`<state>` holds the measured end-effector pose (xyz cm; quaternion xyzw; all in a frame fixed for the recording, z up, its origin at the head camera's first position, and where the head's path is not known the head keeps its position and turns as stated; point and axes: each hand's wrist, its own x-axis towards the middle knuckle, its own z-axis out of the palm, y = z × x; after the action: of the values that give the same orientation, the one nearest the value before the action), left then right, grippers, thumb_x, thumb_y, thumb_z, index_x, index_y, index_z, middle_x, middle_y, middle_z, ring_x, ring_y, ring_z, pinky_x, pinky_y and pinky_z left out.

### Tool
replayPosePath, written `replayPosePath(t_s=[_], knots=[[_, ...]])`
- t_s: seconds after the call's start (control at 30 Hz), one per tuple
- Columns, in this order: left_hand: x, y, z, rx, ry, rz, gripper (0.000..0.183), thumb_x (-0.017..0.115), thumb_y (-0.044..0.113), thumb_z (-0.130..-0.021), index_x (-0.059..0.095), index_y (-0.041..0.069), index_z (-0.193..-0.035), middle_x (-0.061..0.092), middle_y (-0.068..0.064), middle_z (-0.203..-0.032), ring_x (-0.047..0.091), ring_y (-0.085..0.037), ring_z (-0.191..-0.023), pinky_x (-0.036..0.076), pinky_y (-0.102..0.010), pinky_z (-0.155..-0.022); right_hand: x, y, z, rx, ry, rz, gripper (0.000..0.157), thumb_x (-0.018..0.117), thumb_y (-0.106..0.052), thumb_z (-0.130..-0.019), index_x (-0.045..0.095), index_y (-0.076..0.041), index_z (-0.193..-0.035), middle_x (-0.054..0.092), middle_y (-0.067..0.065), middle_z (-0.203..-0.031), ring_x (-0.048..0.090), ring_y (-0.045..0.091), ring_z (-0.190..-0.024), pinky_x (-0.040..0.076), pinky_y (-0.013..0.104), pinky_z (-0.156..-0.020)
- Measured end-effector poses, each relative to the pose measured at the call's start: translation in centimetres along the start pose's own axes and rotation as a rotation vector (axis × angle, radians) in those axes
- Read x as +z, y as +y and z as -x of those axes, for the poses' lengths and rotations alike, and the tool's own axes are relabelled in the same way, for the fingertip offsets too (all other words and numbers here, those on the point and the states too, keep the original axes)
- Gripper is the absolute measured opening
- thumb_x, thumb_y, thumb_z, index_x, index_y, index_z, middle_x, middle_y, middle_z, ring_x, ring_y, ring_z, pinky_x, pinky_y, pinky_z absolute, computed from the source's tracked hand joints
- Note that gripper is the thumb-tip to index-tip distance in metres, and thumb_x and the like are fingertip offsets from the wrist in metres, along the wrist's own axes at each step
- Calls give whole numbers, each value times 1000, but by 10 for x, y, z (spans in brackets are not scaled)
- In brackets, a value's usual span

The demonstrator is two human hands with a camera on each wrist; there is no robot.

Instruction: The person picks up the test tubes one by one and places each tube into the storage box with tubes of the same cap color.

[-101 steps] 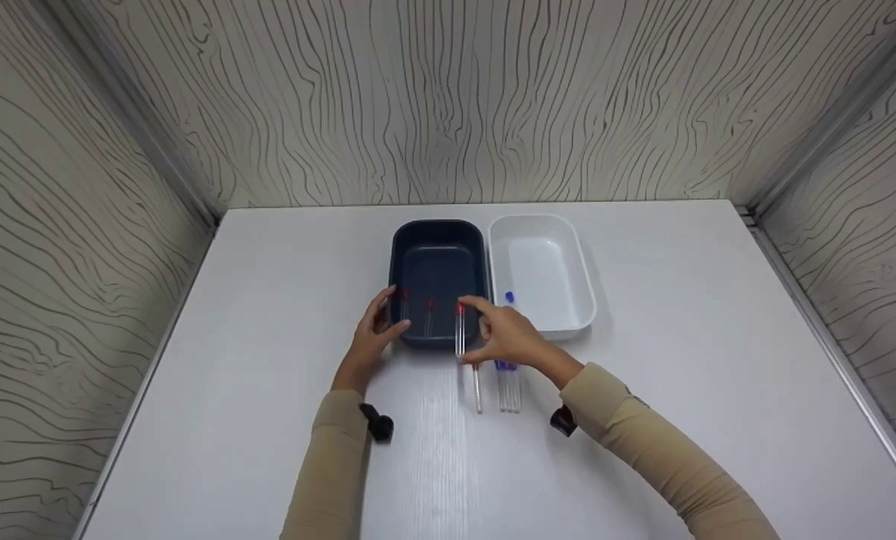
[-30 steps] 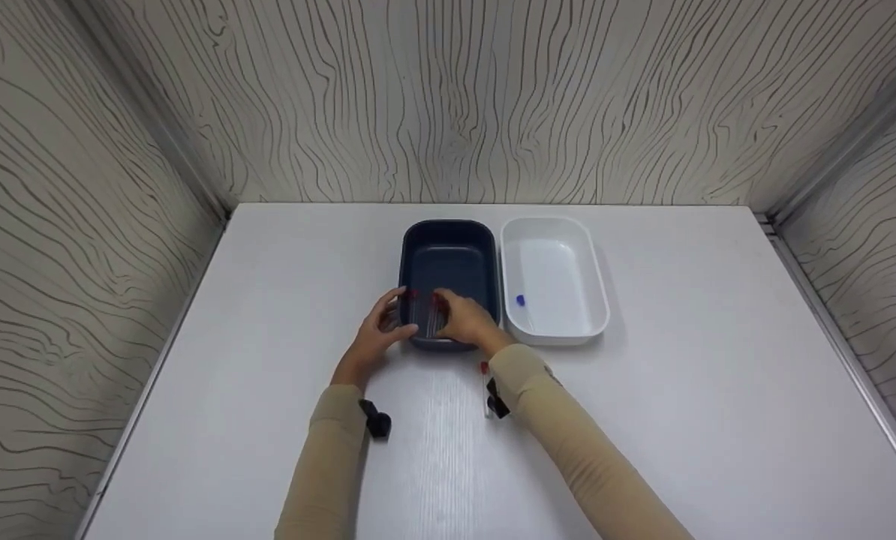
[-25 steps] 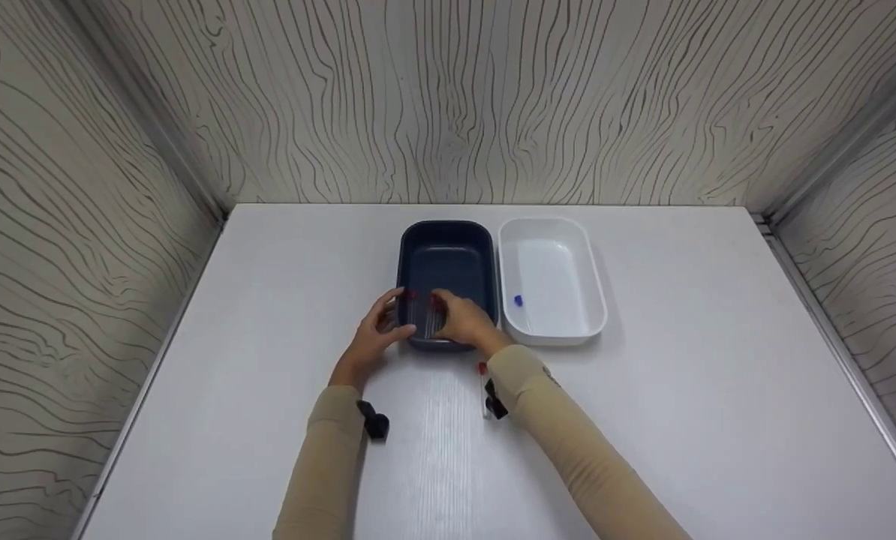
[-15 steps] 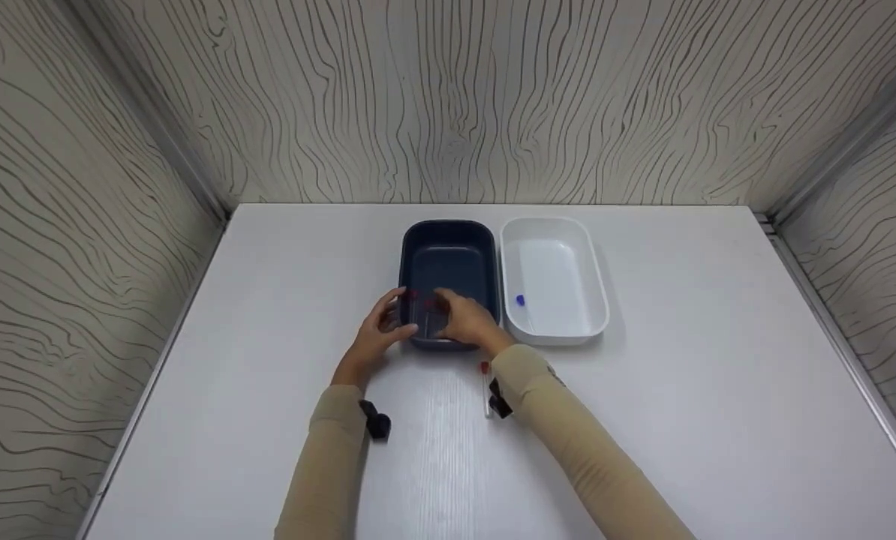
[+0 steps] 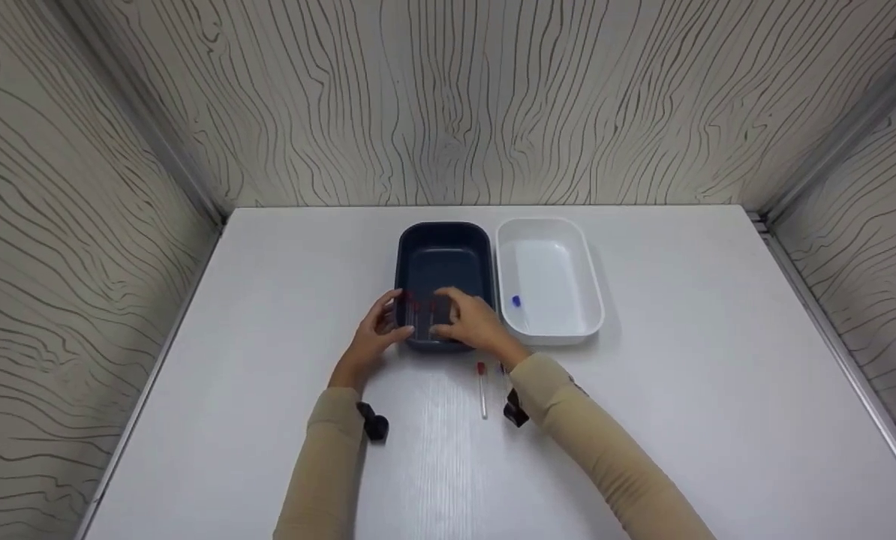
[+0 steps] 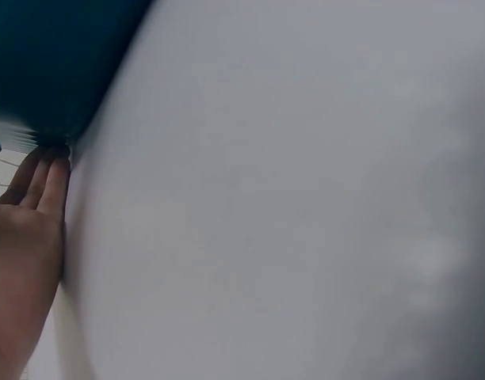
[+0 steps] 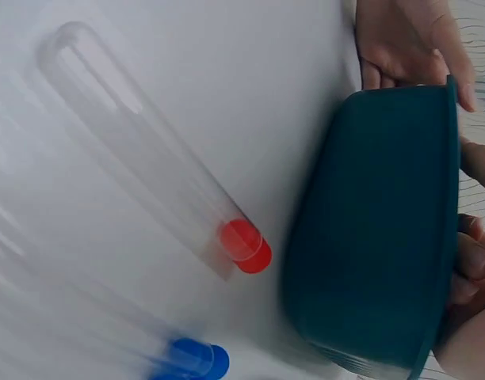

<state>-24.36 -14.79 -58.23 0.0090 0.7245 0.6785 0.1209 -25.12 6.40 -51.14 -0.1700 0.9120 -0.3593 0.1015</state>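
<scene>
A person in tan sleeves (image 5: 317, 465) works at a smooth white worktop (image 5: 681, 315) backed by a panelled wall (image 5: 448, 105) of swirling woodgrain, with matching panels and grey metal corner strips (image 5: 155, 135) at either side. Two rounded rectangular containers, one dark blue (image 5: 444, 259), one white (image 5: 549, 259), stand just beside each other, centred near the far edge, a narrow strip of surface behind them. Broad stretches of white run from the pair to the worktop's left and right edges; the near edge lies outside the view.

The left hand (image 5: 373, 337) is spread at the dark blue container's near-left corner, fingers against its outer wall. The right hand (image 5: 478, 322) reaches over the near rim, thumb and forefinger wide apart beside red-capped tubes (image 5: 432, 319) lying inside; whether they touch is unclear. A blue-capped tube (image 5: 516, 301) lies in the white container's near-left corner. In front of the containers lie a red-capped clear tube (image 7: 147, 150) and blue-capped tubes (image 7: 191, 360), the latter partly behind the right sleeve.
</scene>
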Motion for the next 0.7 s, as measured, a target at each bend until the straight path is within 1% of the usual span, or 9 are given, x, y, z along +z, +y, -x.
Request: replayPosePath(t_s=[0.1,0.2,0.23,0.33,0.47,0.57,0.63,0.7], knots=[[1,0,1,-11,24,2,66,72,22,-79,40,44,-133,42,-6,-140,39,-25,-136,28,-45,-115,-5,-1,8,-21,9,-59,60,73,-27,-78,48,-12,-131,47,-6,-63,41,6,-51,38,19,-55],[2,0,1,7,30,-14,66,72,22,-79,40,44,-133,42,-6,-140,39,-25,-135,29,-46,-115,-9,-2,14,-47,27,-92,57,73,-25,-79,50,-11,-129,45,-7,-62,39,5,-51,39,19,-57],[2,0,2,16,29,-22,67,72,22,-79,40,43,-134,42,-7,-140,40,-26,-134,30,-46,-114,-10,-2,16,-55,29,-99,57,73,-25,-79,50,-10,-129,44,-8,-61,38,4,-51,39,18,-58],[1,2,2,53,12,-22,70,72,19,-80,37,35,-138,42,-12,-140,40,-28,-134,30,-44,-115,-11,-3,23,-92,32,-119,54,72,-24,-79,51,-9,-127,43,-8,-59,38,4,-50,41,18,-60],[2,11,7,73,-15,0,73,71,13,-80,34,23,-142,40,-19,-140,39,-33,-133,28,-45,-116,-10,-2,33,-118,29,-139,51,71,-25,-80,52,-12,-126,42,-8,-57,37,2,-48,42,18,-59],[2,18,12,70,-26,-7,74,71,14,-80,32,20,-143,39,-21,-141,39,-34,-134,28,-46,-115,-8,1,41,-122,26,-168,51,70,-25,-81,52,-12,-126,42,-8,-57,37,1,-45,42,16,-55],[2,19,13,63,-31,-16,75,71,16,-80,32,21,-143,38,-20,-142,38,-33,-134,28,-45,-115,-7,3,46,-135,26,-194,50,70,-24,-81,52,-11,-126,41,-7,-57,36,0,-44,42,16,-53],[2,20,13,72,-27,-23,74,71,17,-80,32,20,-143,38,-21,-142,39,-33,-133,30,-46,-114,-7,5,51,-147,25,-207,50,70,-24,-81,52,-10,-126,41,-7,-58,37,-1,-43,42,16,-52]])
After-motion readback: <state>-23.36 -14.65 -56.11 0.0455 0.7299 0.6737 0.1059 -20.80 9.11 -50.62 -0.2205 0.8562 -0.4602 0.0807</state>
